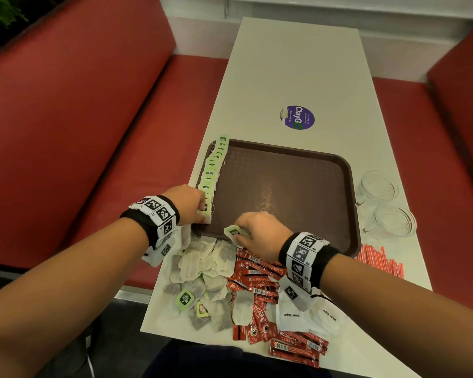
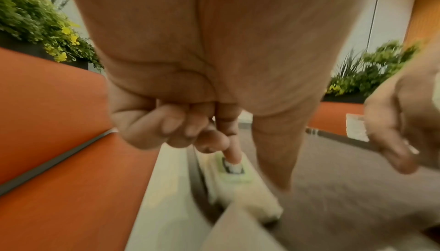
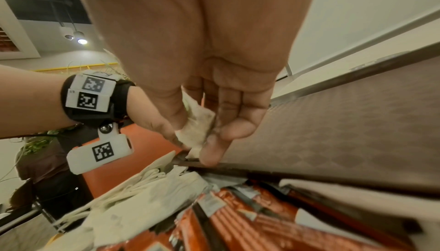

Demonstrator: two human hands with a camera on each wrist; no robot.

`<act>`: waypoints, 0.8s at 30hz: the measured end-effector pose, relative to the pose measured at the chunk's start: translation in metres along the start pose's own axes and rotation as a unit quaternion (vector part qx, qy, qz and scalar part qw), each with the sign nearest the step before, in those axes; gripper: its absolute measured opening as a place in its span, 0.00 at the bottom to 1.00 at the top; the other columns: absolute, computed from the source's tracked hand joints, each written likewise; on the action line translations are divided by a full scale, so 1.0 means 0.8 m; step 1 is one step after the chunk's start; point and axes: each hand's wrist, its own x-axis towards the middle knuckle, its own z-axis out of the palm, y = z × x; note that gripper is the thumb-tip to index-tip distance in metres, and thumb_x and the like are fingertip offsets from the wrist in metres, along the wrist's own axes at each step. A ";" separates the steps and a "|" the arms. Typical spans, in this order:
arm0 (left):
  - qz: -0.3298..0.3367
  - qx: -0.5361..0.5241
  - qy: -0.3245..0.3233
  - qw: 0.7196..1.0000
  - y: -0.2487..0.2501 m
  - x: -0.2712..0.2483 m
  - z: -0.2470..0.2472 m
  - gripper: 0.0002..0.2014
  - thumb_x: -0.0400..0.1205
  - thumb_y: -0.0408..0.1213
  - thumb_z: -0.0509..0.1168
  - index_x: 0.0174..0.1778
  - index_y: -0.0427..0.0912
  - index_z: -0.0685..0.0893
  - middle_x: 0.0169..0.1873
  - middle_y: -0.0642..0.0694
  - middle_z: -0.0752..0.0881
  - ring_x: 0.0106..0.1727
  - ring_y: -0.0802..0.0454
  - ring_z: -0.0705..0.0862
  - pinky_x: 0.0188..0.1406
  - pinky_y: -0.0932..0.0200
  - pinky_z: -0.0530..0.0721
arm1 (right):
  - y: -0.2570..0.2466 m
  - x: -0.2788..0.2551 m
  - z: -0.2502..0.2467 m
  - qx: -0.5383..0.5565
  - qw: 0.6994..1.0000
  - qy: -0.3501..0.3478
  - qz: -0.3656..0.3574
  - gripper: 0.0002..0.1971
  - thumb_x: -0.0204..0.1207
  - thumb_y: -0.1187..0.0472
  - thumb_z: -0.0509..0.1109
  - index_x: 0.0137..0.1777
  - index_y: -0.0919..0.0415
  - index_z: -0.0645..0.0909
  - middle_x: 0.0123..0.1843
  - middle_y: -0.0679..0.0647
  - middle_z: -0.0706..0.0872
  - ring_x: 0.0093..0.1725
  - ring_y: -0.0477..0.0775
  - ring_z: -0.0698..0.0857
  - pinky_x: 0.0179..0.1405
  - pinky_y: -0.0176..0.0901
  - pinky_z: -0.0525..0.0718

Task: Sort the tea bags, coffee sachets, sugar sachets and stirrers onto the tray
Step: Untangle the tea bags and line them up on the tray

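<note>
Tea bags [image 1: 213, 170] with green tags lie in one overlapping row along the left rim of the brown tray [image 1: 284, 186], from its far left corner down to its near left corner. The left hand [image 1: 187, 201] is at the near end of this row. In the left wrist view its other fingers are curled in and one straight finger [image 2: 232, 153] presses down on the tag of the nearest tea bag; it grips nothing that I can see. The right hand [image 1: 260, 231] is over the near rim of the tray, a little right of the left hand. Its thumb and fingers pinch one tea bag [image 3: 196, 131], and the green tag [image 1: 233, 231] of this bag shows beside the knuckles.

In front of the tray's near rim, on the white table [image 1: 298, 69], lies a loose heap of more tea bags [image 1: 202, 271]. Just right of this heap are the red Nescafe coffee sachets [image 1: 260, 296], and further right, under the right wrist, the white sugar sachets [image 1: 306, 315]. The red striped stirrers [image 1: 380, 261] lie beside the tray's near right corner. Two clear glass cups [image 1: 385, 205] stand just beside the right rim of the tray. Beyond the far rim, a round purple sticker [image 1: 297, 117] is on the table. Red benches [image 1: 79, 118] are on both sides of the table.
</note>
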 end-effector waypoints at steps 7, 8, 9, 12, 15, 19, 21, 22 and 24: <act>0.190 -0.209 0.054 0.958 0.035 -0.047 -0.024 0.11 0.77 0.58 0.72 0.46 0.56 0.87 0.36 0.58 0.85 0.32 0.66 0.79 0.31 0.72 0.73 | -0.001 0.006 -0.004 0.007 0.997 0.076 -0.009 0.10 0.85 0.53 0.67 0.48 0.58 0.85 0.43 0.47 0.77 0.41 0.50 0.74 0.42 0.45 0.70; 0.203 -0.200 0.058 0.957 0.038 -0.049 -0.023 0.08 0.78 0.54 0.73 0.46 0.55 0.87 0.36 0.58 0.85 0.32 0.67 0.78 0.31 0.72 0.71 | -0.002 0.007 -0.004 0.009 0.997 0.076 -0.008 0.10 0.85 0.53 0.67 0.48 0.58 0.85 0.42 0.47 0.77 0.41 0.50 0.74 0.41 0.44 0.69; 0.210 -0.186 0.070 0.957 0.040 -0.049 -0.021 0.06 0.79 0.50 0.74 0.46 0.55 0.87 0.35 0.58 0.85 0.33 0.67 0.78 0.33 0.71 0.71 | -0.002 0.008 -0.004 0.008 0.997 0.070 -0.006 0.10 0.85 0.52 0.67 0.48 0.57 0.85 0.42 0.46 0.77 0.41 0.49 0.75 0.41 0.44 0.69; 0.207 -0.175 0.106 0.957 0.039 -0.049 -0.020 0.01 0.81 0.44 0.72 0.45 0.55 0.87 0.34 0.58 0.85 0.35 0.65 0.80 0.36 0.65 0.76 | -0.006 0.010 -0.005 0.009 0.999 0.050 -0.004 0.09 0.83 0.51 0.70 0.47 0.55 0.84 0.41 0.44 0.76 0.41 0.49 0.75 0.42 0.43 0.69; 0.194 -0.186 0.111 0.957 0.035 -0.052 -0.021 0.01 0.82 0.44 0.71 0.45 0.55 0.85 0.33 0.57 0.85 0.34 0.63 0.81 0.36 0.65 0.79 | -0.010 0.012 -0.004 0.012 0.998 0.055 -0.003 0.08 0.82 0.52 0.71 0.45 0.54 0.81 0.40 0.44 0.76 0.41 0.50 0.76 0.42 0.44 0.70; 0.120 -0.202 0.161 0.958 0.017 -0.053 -0.031 0.01 0.84 0.43 0.68 0.48 0.55 0.83 0.35 0.60 0.85 0.35 0.64 0.81 0.37 0.62 0.78 | -0.010 0.006 0.005 0.035 0.999 0.029 0.011 0.10 0.78 0.51 0.74 0.54 0.53 0.81 0.46 0.45 0.84 0.45 0.49 0.83 0.47 0.46 0.82; 0.091 -0.193 0.167 0.963 0.005 -0.049 -0.037 0.01 0.85 0.42 0.67 0.50 0.54 0.83 0.37 0.61 0.85 0.38 0.62 0.82 0.40 0.59 0.78 | -0.008 0.000 0.012 0.021 0.999 -0.024 -0.001 0.13 0.77 0.52 0.74 0.60 0.52 0.82 0.50 0.44 0.86 0.49 0.48 0.84 0.52 0.46 0.84; 0.079 -0.176 0.153 0.969 -0.001 -0.046 -0.038 0.01 0.85 0.42 0.67 0.50 0.53 0.83 0.38 0.61 0.84 0.37 0.62 0.81 0.39 0.60 0.76 | -0.008 -0.002 0.016 0.006 0.999 -0.047 -0.013 0.14 0.77 0.53 0.74 0.60 0.52 0.82 0.52 0.45 0.87 0.50 0.48 0.84 0.53 0.47 0.84; 0.066 -0.130 0.091 0.985 -0.012 -0.041 -0.036 0.01 0.86 0.43 0.66 0.50 0.54 0.83 0.39 0.61 0.85 0.34 0.65 0.78 0.35 0.61 0.73 | -0.010 -0.003 0.021 -0.023 0.996 -0.083 -0.038 0.12 0.77 0.52 0.74 0.58 0.52 0.83 0.54 0.47 0.86 0.52 0.50 0.84 0.55 0.48 0.84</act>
